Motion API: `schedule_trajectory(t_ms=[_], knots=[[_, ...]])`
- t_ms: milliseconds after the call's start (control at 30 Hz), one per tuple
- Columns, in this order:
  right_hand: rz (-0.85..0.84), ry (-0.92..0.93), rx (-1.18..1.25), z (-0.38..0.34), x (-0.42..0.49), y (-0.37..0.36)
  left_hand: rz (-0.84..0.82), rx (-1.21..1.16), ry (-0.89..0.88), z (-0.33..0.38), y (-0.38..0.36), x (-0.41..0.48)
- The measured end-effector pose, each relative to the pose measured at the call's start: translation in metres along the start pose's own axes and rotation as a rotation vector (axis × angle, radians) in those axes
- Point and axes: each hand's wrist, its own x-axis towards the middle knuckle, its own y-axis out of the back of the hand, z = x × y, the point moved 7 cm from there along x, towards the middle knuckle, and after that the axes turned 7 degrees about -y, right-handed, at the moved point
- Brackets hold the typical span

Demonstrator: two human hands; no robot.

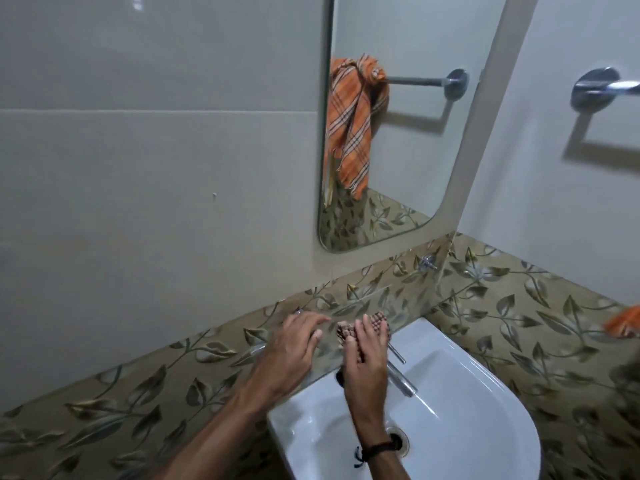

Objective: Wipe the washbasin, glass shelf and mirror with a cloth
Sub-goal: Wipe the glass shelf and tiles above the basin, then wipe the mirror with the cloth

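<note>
Step in hand, judged: wiping the glass shelf (pixel 410 306), lower middle of the frame, just above the washbasin (pixel 485 379). Right hand (pixel 367 355) lies flat on the checked cloth (pixel 377 322), fingers straight and pressing it onto the glass, not curled round it. Left hand (pixel 294 344) rests on the shelf's left end, fingers extended and loose, holding nothing, probably steadying. Cloth is bunched under the right fingers, its long axis roughly along the shelf, lower left to upper right. The shelf runs the same way along the leaf-patterned wall; both hands' fingers point toward the wall. The next move likely calls for sliding the cloth right, over the bare glass. Mirror (pixel 398 133) sits above, upper middle, 1 orange towel (pixel 353 126) reflected in it. Tap (pixel 401 374) shows below the shelf.
</note>
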Motion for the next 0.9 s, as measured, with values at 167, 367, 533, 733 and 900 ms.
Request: schedule_trajectory(t_ms=[167,367,533,733,900], knots=[[0.129,-0.107,-0.079,0.028,0.055,0.05,0.01,0.03,-0.014,-0.003,-0.003,-0.003],[0.34,-0.552,0.374,0.046,0.086,0.094,0.054,0.116,-0.056,-0.008,-0.006,-0.002],[0.211,-0.763,1.206,0.036,0.096,0.098,0.005,0.107,-0.06,-0.001,-0.003,0.002],[0.071,-0.765,1.411,0.016,0.104,0.101,-0.02,0.115,-0.054,0.004,-0.004,0.0],[0.087,-0.767,1.38,0.001,0.109,0.089,-0.037,0.106,-0.045,0.006,-0.002,0.003]])
